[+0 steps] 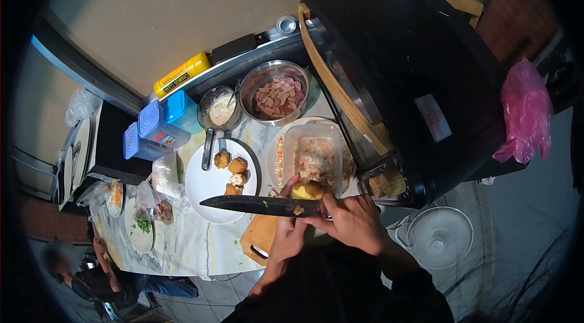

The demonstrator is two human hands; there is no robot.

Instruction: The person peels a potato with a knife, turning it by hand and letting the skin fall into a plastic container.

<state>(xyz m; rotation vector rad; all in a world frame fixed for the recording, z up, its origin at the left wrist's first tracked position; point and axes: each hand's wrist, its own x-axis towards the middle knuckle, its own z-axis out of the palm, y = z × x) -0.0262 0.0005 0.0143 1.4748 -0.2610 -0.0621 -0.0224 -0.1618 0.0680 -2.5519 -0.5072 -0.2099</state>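
My left hand [288,235] is closed around a brown-skinned piece with yellow flesh [306,190], partly hidden behind the knife. My right hand [356,219] grips a large dark-bladed knife [261,204]; the blade points left across my left hand, and a small scrap sticks to it. Just beyond the hands, a clear plastic container [313,134] with a pale crumbly mix sits over a plate of similar food. To the left, a white plate [204,201] carries several brown pieces [237,166], one with pale filling. An orange-brown cutting board [258,235] lies partly under my left forearm.
A metal bowl of pinkish chunks [280,97] and a small pan of white paste [220,110] stand behind the plate. Blue-lidded containers [152,121], bags and a plate with greens [142,225] are left. A large black appliance [413,79] fills the right. Another person [103,280] is at lower left.
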